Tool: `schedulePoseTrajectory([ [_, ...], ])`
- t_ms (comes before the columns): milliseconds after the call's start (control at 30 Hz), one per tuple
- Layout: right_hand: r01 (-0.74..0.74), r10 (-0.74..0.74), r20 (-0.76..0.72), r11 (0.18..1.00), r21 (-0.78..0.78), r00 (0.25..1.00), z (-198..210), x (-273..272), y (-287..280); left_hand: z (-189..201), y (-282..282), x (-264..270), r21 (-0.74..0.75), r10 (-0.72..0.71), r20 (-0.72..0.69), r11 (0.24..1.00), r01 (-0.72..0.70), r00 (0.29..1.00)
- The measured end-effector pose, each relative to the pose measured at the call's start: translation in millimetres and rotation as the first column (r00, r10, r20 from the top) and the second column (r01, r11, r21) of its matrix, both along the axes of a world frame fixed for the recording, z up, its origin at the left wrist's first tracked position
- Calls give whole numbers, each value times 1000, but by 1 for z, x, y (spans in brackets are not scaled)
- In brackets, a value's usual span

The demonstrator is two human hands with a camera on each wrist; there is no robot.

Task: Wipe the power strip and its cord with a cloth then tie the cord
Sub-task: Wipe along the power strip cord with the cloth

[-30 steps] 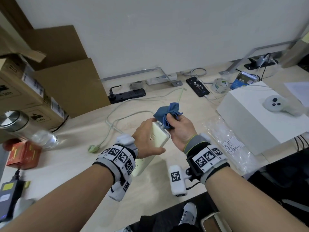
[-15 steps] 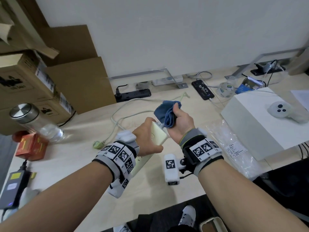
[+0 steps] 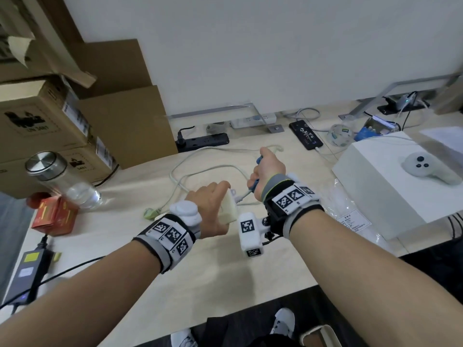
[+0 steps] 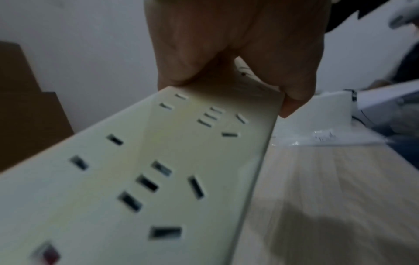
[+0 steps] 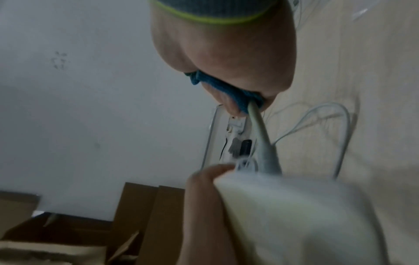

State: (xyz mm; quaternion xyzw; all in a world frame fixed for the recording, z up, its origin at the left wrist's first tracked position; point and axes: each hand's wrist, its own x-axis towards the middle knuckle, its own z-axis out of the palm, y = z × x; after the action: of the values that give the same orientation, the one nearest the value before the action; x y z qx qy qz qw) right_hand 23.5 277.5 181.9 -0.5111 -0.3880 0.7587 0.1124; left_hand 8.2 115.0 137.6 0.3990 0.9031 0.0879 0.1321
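Note:
My left hand grips the far end of the cream power strip, held tilted above the wooden table; its socket face fills the left wrist view under my fingers. My right hand is closed in a fist around the blue cloth, wrapped round the pale cord just past where it leaves the strip. Only scraps of cloth show between the fingers. The cord loops over the table to a green plug.
Cardboard boxes and a steel-capped glass bottle stand at left, with a red box. A black power strip and a phone lie by the wall. A white box and plastic bag sit right.
My right hand has closed tighter over the cloth and slid away from the strip's end along the cord, towards the wall. The left hand has kept its grip on the strip.

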Motion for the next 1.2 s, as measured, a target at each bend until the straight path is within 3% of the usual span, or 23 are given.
schedulePoseTrajectory([
  [200,31,-33,53,999,36,998,-14,5,24,-26,-43,13,-161,-112,-53,982,103,992],
  [333,30,-30,-11,999,43,1000,-28,4,18,-40,-53,13,-164,-35,-8,986,33,999],
  [467,51,-93,-202,978,-204,975,-40,0,1,-37,-56,0,-34,144,72,989,-142,987],
  [600,-111,110,-76,994,-3,991,-55,-5,-39,-33,-41,-9,-40,173,92,985,-170,981],
  [667,-121,124,-18,988,100,992,-58,-5,-48,-31,-33,-14,-74,169,93,984,-163,981],
  [800,-152,130,104,959,239,986,-61,-8,-40,-30,-17,-15,-70,148,109,988,-141,983],
  [933,-106,94,130,991,84,987,-62,-19,-27,-30,-14,-6,-75,67,54,995,-63,996],
  [1200,-90,92,64,995,-29,994,-62,-28,2,-30,-28,-6,-133,-123,8,983,123,992],
])
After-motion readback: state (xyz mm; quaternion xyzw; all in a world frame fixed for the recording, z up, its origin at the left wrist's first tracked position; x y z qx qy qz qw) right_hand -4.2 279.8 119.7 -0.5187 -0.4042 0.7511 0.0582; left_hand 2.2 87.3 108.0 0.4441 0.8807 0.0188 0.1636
